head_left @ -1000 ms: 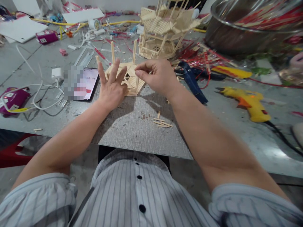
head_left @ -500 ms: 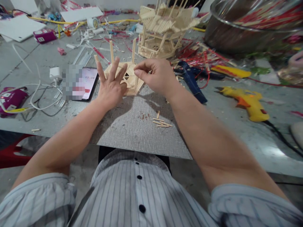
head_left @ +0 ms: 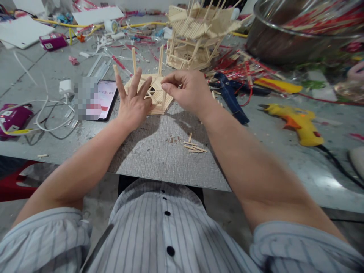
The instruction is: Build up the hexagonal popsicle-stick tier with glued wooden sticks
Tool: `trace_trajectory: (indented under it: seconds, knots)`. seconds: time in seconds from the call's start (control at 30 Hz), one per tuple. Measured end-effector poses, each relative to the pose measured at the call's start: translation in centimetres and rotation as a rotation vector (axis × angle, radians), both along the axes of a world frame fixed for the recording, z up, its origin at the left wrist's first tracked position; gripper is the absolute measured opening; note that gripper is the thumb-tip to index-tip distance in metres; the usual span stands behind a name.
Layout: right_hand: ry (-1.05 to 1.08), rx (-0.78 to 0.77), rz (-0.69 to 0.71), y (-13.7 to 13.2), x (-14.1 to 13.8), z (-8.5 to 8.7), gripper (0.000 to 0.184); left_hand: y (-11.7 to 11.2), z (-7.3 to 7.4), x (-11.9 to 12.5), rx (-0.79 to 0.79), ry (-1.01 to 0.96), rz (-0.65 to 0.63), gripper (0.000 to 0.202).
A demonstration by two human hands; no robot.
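Note:
A small wooden-stick base [head_left: 156, 110] with an open lattice middle and several upright posts lies on the grey table. Over its left side rests my left hand [head_left: 131, 104], fingers spread wide and the fingertips among the posts. My right hand [head_left: 190, 91] is at the right side of the base, thumb and forefinger pinched at the top of a short wooden post [head_left: 164, 99]; the fingers partly hide its upper end. Several short loose sticks [head_left: 195, 147] lie on the table nearer to me.
A phone [head_left: 107, 99] with a timer lies left of the base. Behind stands a larger tiered stick model [head_left: 189, 47]. To the right are a blue tool [head_left: 231, 99], a yellow glue gun [head_left: 301, 123] with its cord, and a big metal pot [head_left: 270, 41] holding wrapped sticks.
Both hands keep almost the same pose, and the base stays in place. The phone's timer has moved on by about a second.

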State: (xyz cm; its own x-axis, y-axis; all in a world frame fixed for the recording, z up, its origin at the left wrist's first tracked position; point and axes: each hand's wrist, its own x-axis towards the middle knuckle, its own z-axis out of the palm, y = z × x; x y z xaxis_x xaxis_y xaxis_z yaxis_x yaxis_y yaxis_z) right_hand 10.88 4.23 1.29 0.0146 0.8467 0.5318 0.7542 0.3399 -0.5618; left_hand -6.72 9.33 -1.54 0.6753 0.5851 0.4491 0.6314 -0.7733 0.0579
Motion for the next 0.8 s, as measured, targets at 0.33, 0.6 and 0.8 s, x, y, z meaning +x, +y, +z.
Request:
trace_trajectory:
  seconds: [0.33,0.6,0.8]
  knots:
    - [0.013,0.005,-0.002,0.2,0.14,-0.22,0.029,-0.22,0.19,0.13,-0.009,0.016,0.022,0.02]
    - [0.028,0.003,0.016,0.32,0.16,-0.29,0.027,-0.31,0.24,0.18,-0.027,-0.024,0.018,0.019]
    - [0.016,0.013,-0.008,0.28,0.08,-0.22,0.027,-0.09,-0.03,0.11,-0.027,0.005,0.021,0.022]
